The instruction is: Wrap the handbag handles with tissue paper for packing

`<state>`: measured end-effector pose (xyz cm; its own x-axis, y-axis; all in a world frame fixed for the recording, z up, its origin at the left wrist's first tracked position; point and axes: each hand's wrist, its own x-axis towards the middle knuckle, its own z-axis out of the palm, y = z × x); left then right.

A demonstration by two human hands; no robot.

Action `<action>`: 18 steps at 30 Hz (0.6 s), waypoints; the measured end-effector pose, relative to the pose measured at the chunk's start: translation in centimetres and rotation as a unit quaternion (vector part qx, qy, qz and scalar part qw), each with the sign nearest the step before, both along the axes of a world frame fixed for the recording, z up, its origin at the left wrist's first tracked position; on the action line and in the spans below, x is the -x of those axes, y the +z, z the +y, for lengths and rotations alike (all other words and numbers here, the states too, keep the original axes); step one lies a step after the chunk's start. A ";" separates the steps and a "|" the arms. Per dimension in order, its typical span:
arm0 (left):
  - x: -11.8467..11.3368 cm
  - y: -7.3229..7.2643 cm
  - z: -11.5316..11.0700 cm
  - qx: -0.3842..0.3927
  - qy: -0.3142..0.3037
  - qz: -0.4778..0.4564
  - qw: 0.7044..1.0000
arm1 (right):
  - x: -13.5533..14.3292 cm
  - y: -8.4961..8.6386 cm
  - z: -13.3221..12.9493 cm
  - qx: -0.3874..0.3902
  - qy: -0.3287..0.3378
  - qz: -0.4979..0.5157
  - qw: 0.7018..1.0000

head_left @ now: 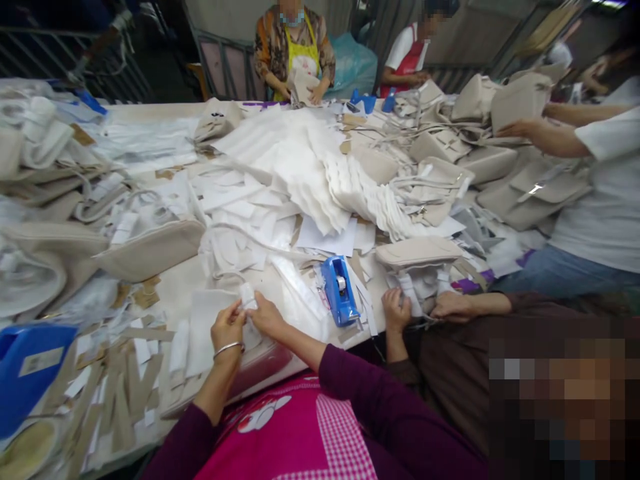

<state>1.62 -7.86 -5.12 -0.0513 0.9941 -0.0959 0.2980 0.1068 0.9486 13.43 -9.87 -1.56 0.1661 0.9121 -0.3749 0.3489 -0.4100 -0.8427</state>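
Observation:
My left hand (229,327), with a bangle at the wrist, is closed at the left side of a small white wrapped piece (247,295) on a beige strap. My right hand (266,315) pinches the same white wrapping from the right. Below both hands, at the table edge, lies a beige bag (260,357) with a reddish lower part. A white sheet (207,327) lies left of my hands. Further right stands a blue tape dispenser (340,293).
Beige bags (155,250) pile up on the left. White foam sheets (300,160) fill the middle. A blue container (33,367) and cardboard strips (123,407) lie front left. A co-worker's hands (397,310) handle a bag close on the right; other people stand around the table.

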 end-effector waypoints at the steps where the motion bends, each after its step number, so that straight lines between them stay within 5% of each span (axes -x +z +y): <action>1: 0.2 0.3 0.0 0.008 0.002 -0.009 1.000 | -0.2 0.2 -0.3 0.000 -0.004 -0.010 1.000; 9: 1.2 3.0 -1.6 0.093 0.023 -0.057 0.994 | -1.6 -1.3 -3.8 -0.157 -0.182 0.059 0.969; 14: 0.7 2.9 -2.9 0.134 -0.004 -0.078 0.988 | -1.0 -2.7 -4.7 -0.169 -0.121 0.111 0.972; 18: 0.3 2.4 -3.4 0.127 -0.010 -0.069 0.989 | -0.9 -1.8 -4.7 -0.185 -0.114 0.082 0.973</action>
